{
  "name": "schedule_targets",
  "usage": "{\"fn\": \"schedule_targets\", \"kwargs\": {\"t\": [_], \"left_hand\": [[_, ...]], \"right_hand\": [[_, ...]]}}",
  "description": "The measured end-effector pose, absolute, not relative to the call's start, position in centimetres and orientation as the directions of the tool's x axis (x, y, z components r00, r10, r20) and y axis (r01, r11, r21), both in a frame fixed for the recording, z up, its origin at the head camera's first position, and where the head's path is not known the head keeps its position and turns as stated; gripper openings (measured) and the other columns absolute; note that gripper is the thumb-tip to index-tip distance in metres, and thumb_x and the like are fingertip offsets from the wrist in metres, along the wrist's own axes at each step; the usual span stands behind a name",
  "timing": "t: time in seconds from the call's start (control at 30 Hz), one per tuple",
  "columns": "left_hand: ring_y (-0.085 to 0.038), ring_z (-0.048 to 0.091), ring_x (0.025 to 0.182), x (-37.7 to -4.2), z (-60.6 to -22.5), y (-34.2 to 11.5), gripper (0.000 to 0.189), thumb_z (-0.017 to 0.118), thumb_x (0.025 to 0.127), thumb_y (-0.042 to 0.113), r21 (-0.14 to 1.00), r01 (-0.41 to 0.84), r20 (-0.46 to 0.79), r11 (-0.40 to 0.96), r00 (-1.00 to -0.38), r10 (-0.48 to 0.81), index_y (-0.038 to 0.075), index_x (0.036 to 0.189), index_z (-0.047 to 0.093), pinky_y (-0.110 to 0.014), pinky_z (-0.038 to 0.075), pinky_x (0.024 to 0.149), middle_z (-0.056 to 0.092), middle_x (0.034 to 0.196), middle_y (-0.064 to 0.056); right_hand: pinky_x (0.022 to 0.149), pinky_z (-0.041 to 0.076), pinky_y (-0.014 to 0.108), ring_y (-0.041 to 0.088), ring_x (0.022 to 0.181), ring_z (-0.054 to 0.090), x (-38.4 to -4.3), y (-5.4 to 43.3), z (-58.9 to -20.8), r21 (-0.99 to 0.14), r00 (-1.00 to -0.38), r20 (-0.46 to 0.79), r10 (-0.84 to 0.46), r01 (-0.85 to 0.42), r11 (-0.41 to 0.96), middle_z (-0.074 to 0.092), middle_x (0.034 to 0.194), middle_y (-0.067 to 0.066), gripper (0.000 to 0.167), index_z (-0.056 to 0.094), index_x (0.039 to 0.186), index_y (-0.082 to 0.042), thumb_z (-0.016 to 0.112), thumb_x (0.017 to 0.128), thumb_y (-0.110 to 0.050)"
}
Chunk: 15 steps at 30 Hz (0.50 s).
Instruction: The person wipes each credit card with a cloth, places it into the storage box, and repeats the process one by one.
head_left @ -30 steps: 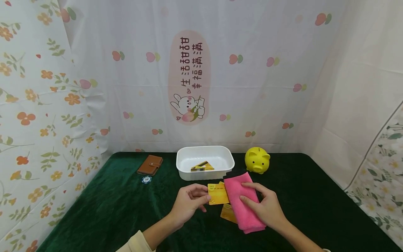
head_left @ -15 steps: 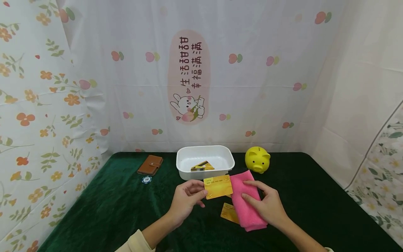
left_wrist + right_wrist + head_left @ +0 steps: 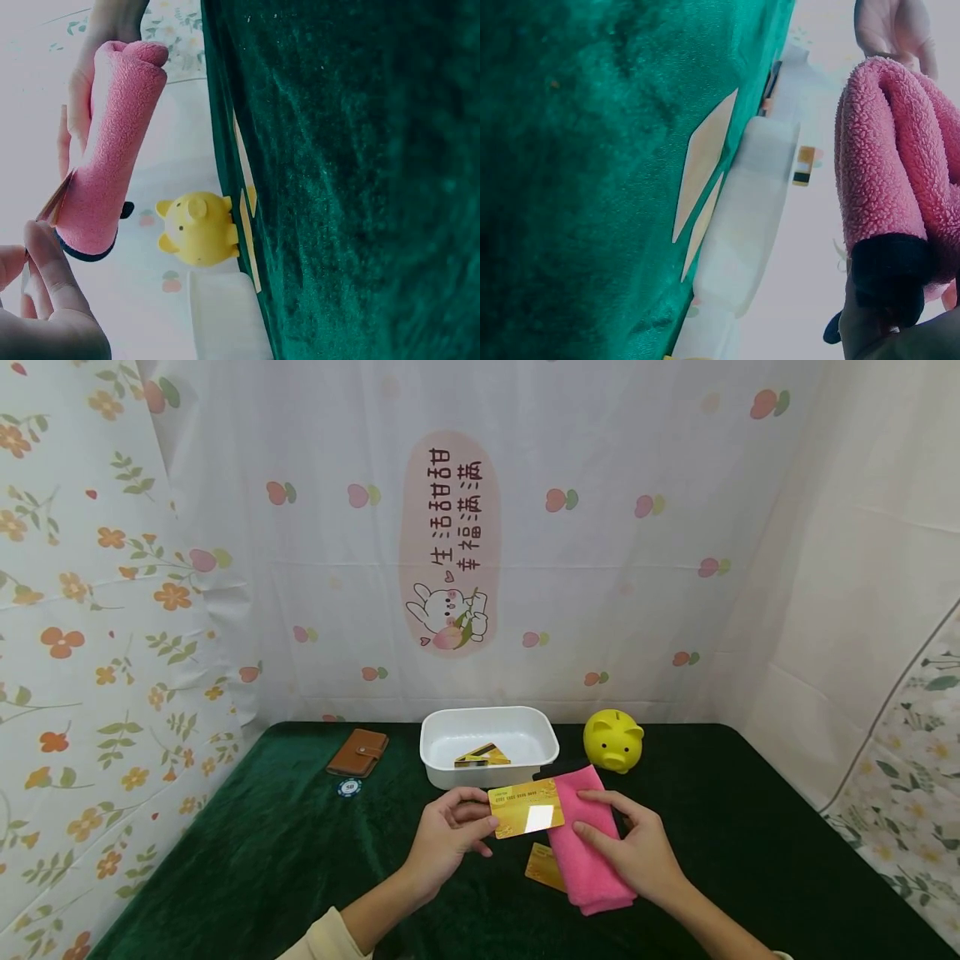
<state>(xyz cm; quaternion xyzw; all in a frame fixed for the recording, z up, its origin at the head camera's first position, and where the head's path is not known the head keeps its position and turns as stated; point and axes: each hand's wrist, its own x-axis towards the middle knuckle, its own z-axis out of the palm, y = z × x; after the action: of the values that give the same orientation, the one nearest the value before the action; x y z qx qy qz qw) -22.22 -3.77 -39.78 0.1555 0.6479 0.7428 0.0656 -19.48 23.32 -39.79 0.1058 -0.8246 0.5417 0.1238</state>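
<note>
My left hand (image 3: 448, 837) pinches one end of a gold bank card (image 3: 517, 810), held above the table in the head view. A bright glare patch lies on the card. My right hand (image 3: 633, 843) holds a folded pink towel (image 3: 588, 877) with a dark edge. The card's right end overlaps the towel's upper left part. In the left wrist view the bank card (image 3: 56, 196) is seen nearly edge-on against the towel (image 3: 112, 150). Below the towel another gold bank card (image 3: 543, 865) lies on the table, partly covered; the right wrist view shows two cards (image 3: 705, 165) there.
A white tray (image 3: 442, 775) with gold and black-striped cards (image 3: 480, 755) inside stands at the back. To its right sits a yellow piggy bank (image 3: 612, 743). Back left lie a brown wallet (image 3: 358, 753) and a poker chip (image 3: 349, 787). Green cloth (image 3: 300, 852) covers the table.
The left hand has raised the bank card slightly. Its right end, earlier tucked behind the towel's edge, now shows in front of the towel. The towel has barely shifted.
</note>
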Motion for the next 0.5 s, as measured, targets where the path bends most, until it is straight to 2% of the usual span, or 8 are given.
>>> {"fn": "schedule_targets", "kwargs": {"t": [0.1, 0.33, 0.5], "left_hand": [[-0.021, 0.071, 0.084, -22.22, -39.83, -3.74, 0.035, 0.070, 0.091, 0.007, 0.982, 0.097, 0.143, -0.163, -0.945, 0.296, -0.003, 0.120, 0.053, -0.031, 0.059, 0.068, 0.071, 0.109, -0.019], [-0.022, 0.068, 0.091, -22.27, -40.11, -3.88, 0.029, 0.069, 0.094, 0.012, 0.984, 0.111, 0.151, -0.140, -0.935, 0.321, -0.005, 0.117, 0.065, -0.031, 0.059, 0.073, 0.070, 0.113, -0.017], [-0.022, 0.069, 0.093, -22.37, -40.18, -3.94, 0.028, 0.061, 0.098, 0.009, 0.985, 0.102, 0.146, -0.140, -0.925, 0.351, -0.007, 0.121, 0.065, -0.028, 0.058, 0.075, 0.067, 0.119, -0.019]], "right_hand": [[0.057, 0.058, 0.033, 0.019, 0.061, 0.068, -19.48, 23.36, -39.79, -0.873, -0.950, 0.310, -0.046, -0.303, 0.382, 0.061, 0.113, 0.020, 0.037, 0.063, 0.125, -0.010, 0.075, 0.089, -0.015], [0.056, 0.058, 0.033, 0.019, 0.060, 0.068, -19.68, 23.38, -40.10, -0.868, -0.947, 0.316, -0.055, -0.312, 0.386, 0.062, 0.112, 0.020, 0.037, 0.064, 0.124, -0.010, 0.075, 0.089, -0.015], [0.058, 0.058, 0.033, 0.019, 0.063, 0.068, -19.74, 23.31, -40.11, -0.875, -0.956, 0.290, -0.053, -0.287, 0.390, 0.061, 0.114, 0.020, 0.037, 0.063, 0.125, -0.010, 0.075, 0.089, -0.015]]}}
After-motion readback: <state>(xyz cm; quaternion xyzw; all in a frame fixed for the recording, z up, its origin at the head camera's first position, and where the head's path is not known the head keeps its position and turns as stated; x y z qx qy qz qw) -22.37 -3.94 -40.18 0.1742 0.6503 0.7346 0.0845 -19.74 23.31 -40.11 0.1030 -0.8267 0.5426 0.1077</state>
